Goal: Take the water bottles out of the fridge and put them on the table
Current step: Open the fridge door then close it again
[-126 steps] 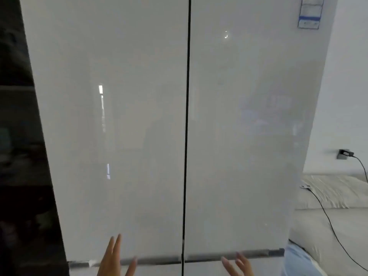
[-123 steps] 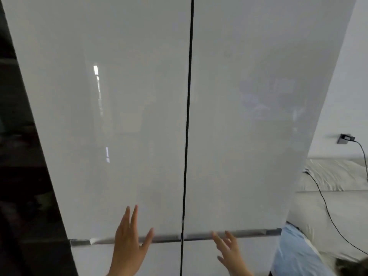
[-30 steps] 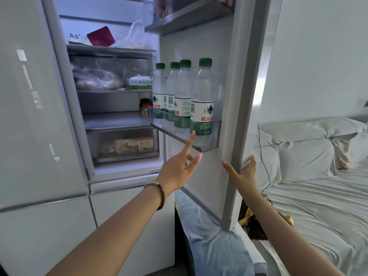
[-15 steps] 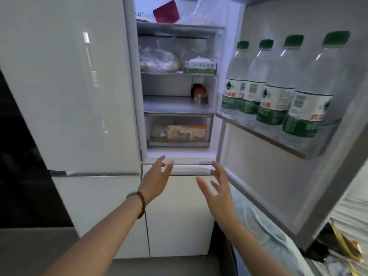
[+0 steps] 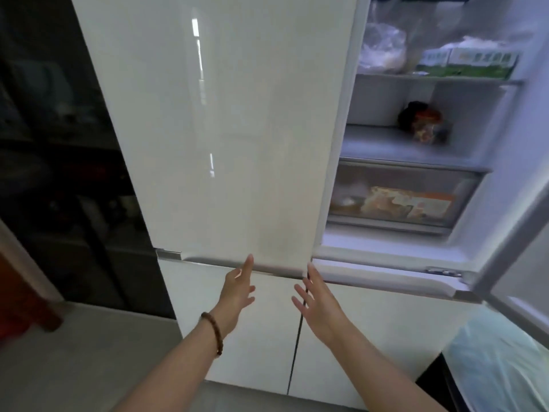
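Note:
The white fridge fills the view. Its left upper door [image 5: 225, 129] is closed and its right upper door [image 5: 511, 242] stands swung out at the right edge. No water bottles are in view now. My left hand [image 5: 239, 288], with a bead bracelet on the wrist, is open, its fingertips at the bottom edge of the closed left door. My right hand [image 5: 316, 298] is open too, just below that door's lower right corner, in front of the lower doors. Both hands hold nothing.
Inside the open right half are shelves with plastic bags [image 5: 383, 49], a green-and-white carton [image 5: 469, 62], a small jar [image 5: 424, 126] and a clear drawer [image 5: 398, 197] of packaged food. A dark cabinet [image 5: 59, 144] stands left. Light blue cloth [image 5: 499, 358] lies at lower right.
The view has swung left, so the door shelf with the bottles has left the frame. Both hands have moved left and up to the bottom edge of the closed left door.

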Tool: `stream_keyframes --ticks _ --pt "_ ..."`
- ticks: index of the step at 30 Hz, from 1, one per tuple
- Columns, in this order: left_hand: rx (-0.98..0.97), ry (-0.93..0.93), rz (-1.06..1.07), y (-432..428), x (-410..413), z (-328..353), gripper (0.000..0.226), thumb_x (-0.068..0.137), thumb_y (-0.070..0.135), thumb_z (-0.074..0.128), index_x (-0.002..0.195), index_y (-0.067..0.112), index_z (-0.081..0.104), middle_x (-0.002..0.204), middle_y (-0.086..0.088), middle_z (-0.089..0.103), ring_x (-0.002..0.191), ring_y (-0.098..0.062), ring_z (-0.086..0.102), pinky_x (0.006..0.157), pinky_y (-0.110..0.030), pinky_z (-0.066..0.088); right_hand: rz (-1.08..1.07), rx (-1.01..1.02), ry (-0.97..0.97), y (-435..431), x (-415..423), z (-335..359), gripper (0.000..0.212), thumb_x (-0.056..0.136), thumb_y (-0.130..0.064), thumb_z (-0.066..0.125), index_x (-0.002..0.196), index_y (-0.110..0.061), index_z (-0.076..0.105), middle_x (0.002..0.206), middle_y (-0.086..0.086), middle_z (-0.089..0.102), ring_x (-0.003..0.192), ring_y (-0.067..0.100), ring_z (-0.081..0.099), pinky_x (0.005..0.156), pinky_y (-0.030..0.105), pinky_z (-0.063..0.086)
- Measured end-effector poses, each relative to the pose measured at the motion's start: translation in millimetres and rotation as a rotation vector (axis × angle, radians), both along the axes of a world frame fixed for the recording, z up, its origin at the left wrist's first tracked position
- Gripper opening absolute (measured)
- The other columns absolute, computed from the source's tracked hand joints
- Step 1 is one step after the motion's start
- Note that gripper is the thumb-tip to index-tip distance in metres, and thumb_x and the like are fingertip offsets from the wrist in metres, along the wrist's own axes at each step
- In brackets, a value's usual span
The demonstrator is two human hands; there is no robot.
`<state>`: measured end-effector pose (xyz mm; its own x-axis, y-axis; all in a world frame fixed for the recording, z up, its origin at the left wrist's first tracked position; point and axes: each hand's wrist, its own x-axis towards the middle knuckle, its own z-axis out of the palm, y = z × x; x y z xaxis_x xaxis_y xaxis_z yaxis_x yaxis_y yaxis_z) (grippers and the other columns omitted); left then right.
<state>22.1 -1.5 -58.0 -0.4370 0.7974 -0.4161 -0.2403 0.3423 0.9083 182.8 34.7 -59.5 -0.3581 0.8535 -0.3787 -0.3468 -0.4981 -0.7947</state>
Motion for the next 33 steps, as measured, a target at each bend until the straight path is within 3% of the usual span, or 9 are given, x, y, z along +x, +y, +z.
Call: stream_keyframes --ticks 4,7,9,11,16,19,27,31,33 --pt "0.014 -0.108 0.029 43 -23 -32 0.086 0.075 0.063 0.056 0.141 0.013 0.033 0.101 0.009 0.051 0.104 -0.020 0.053 0.086 -0.031 0.048 -0.004 -0.055 -0.008 33 -44 -25 0.051 0.085 -0.044 0.059 0.132 -0.034 0.040 0.153 -0.001 0.029 0.137 0.024 0.036 0.110 0.039 0.035" --pt "0.043 -0.211 -0.011 70 -26 -54 0.090 0.071 0.066 0.058 0.142 0.015 0.032 0.124 0.001 0.051 0.118 -0.020 0.052 0.100 -0.035 0.044 -0.020 -0.086 0.003 57 -62 -44 0.052 0.084 -0.047 0.060 0.129 -0.025 0.044 0.133 0.000 0.047 0.131 0.022 0.042 0.111 0.040 0.034" --pt "0.113 -0.283 -0.041 83 -26 -64 0.077 0.076 0.063 0.057 0.128 0.007 0.050 0.115 -0.008 0.062 0.107 -0.018 0.061 0.097 -0.033 0.047 -0.007 -0.075 0.077 70 -68 -49 0.050 0.082 -0.051 0.057 0.119 -0.018 0.053 0.112 0.001 0.064 0.121 0.019 0.051 0.110 0.038 0.035" --pt "0.192 -0.358 -0.037 93 -24 -68 0.072 0.073 0.061 0.060 0.114 0.002 0.061 0.099 -0.012 0.068 0.095 -0.020 0.066 0.086 -0.030 0.052 -0.025 -0.066 0.169 80 -72 -49 0.061 0.077 -0.055 0.056 0.121 -0.013 0.058 0.106 0.004 0.072 0.114 0.020 0.059 0.103 0.035 0.041" --pt "0.313 -0.478 -0.031 107 -20 -70 0.080 0.060 0.056 0.074 0.125 0.012 0.057 0.121 -0.006 0.066 0.113 -0.021 0.062 0.087 -0.030 0.053 -0.120 -0.121 0.301 92 -69 -54 0.069 0.079 -0.057 0.058 0.130 -0.011 0.051 0.125 0.008 0.063 0.118 0.023 0.057 0.101 0.035 0.043" --pt "0.324 -0.406 -0.014 101 -14 -66 0.068 0.064 0.048 0.072 0.120 0.012 0.059 0.116 -0.005 0.068 0.106 -0.020 0.064 0.073 -0.026 0.055 -0.113 -0.097 0.290 84 -69 -57 0.070 0.079 -0.059 0.056 0.129 -0.010 0.051 0.125 0.008 0.063 0.118 0.023 0.057 0.104 0.036 0.042" --pt "0.277 -0.315 -0.010 53 -2 -60 0.071 0.053 0.054 0.075 0.115 0.024 0.060 0.116 0.005 0.066 0.112 -0.011 0.057 0.080 -0.025 0.046 -0.025 -0.048 0.220 24 -56 -51 0.072 0.074 -0.059 0.055 0.136 -0.022 0.044 0.128 0.001 0.061 0.125 0.014 0.050 0.116 0.041 0.028" --pt "0.293 -0.267 -0.003 2 2 -56 0.073 0.056 0.055 0.070 0.120 0.022 0.057 0.117 0.005 0.065 0.110 -0.010 0.057 0.076 -0.020 0.043 0.104 -0.148 0.096 -34 -31 -51 0.089 0.067 -0.055 0.059 0.144 -0.022 0.030 0.143 0.007 0.042 0.132 0.022 0.041 0.112 0.045 0.032" --pt "0.268 -0.219 0.018 -27 5 -52 0.079 0.056 0.058 0.067 0.124 0.023 0.050 0.121 0.007 0.060 0.107 -0.008 0.055 0.082 -0.021 0.041 0.116 -0.224 0.031 -62 -10 -45 0.101 0.063 -0.054 0.063 0.148 -0.027 0.016 0.153 0.012 0.025 0.138 0.029 0.033 0.109 0.052 0.033"
